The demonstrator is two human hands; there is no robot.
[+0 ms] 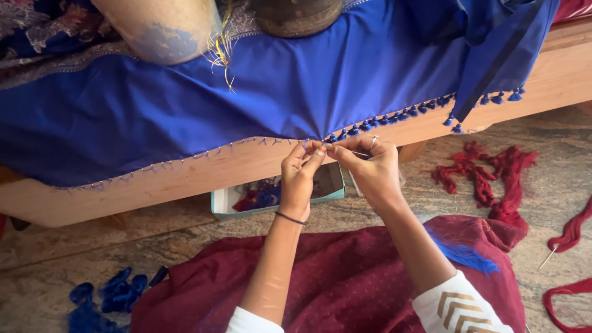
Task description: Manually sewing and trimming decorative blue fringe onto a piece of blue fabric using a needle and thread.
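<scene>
red yarn (487, 176) on floor | open box (225, 203) | blue yarn (105, 299)

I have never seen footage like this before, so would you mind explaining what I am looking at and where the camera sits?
There is no machine here: the one picture comes from a camera worn on a person's head, looking down at their own two bare hands. The left hand and the right hand meet at the hem of a blue cloth spread over a wooden bench. Both pinch the hem, and a thin needle seems to sit at the right hand's fingertips. To the right of the hands, the hem carries a row of small blue tassels; to the left it has none. Under the bench stands an open box with thread scraps. On the stone floor lie red yarn and blue yarn. A maroon garment covers the person's lap.
</scene>
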